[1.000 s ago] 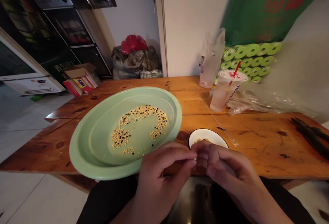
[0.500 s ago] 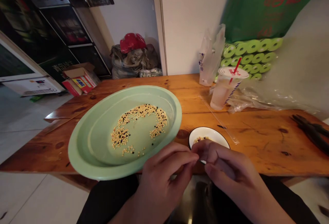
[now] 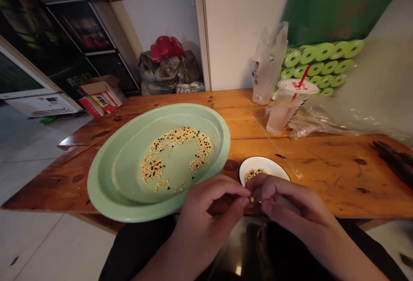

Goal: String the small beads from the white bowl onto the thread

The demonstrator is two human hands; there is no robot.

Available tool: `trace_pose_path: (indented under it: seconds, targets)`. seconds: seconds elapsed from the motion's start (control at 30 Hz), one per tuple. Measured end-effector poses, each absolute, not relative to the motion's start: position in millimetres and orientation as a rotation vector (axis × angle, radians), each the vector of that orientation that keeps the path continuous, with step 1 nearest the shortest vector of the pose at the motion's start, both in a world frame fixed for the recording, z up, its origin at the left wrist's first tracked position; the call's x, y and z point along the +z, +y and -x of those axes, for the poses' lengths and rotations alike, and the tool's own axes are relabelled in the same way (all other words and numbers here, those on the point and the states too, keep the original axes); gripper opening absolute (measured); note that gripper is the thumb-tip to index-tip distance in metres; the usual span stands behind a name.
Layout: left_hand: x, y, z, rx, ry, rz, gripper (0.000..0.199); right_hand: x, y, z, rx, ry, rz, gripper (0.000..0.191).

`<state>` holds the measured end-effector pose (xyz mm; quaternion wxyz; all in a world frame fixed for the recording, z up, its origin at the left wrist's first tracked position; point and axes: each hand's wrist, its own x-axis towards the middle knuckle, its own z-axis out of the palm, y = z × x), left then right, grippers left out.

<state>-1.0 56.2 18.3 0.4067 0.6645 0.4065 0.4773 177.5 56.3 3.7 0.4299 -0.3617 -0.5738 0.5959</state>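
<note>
A pale bead [image 3: 252, 199] shows at the tips of my left hand [image 3: 214, 212], whose thumb and index finger are pinched together. Close beside it is my right hand [image 3: 295, 212], fingers curled in towards the thumb; what they hold, if anything, is hidden. Just beyond the right fingers, a white dark-rimmed dish [image 3: 274, 168] contains small beads [image 3: 254, 173] and is partly covered by that hand. To the left stands a large green basin [image 3: 121, 177]. Cream and dark beads [image 3: 153, 169] lie in a broken ring on its floor.
On the wooden table [image 3: 332, 169] are a lidded drink cup [image 3: 285, 111] with a red straw, a clear plastic strip [image 3: 280, 152] and dark-handled pliers [image 3: 393, 158]. A plastic bag [image 3: 266, 70] and green rolls [image 3: 322, 66] stand behind. An open carton [image 3: 103, 96] is at the far left.
The fingertips of both hands have shifted slightly, and a pale bead now shows between them. More of the beads in the dish are visible. The whole view has moved a little.
</note>
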Motion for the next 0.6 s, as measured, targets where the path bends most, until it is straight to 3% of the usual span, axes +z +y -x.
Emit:
trace_pose_path:
  seconds: [0.37, 0.6]
  targets:
    - [3.5, 56.6, -4.8, 1.321, 1.130, -2.107, 0.016, 6.6, 62.5, -178.5, 1.373, -1.561, 1.033, 0.019]
    - [-23.0, 63.2, -18.8, 1.228, 1.292, -2.409, 0.020, -13.4, 77.6, -190.9, 0.645, -1.828, 1.370, 0.014]
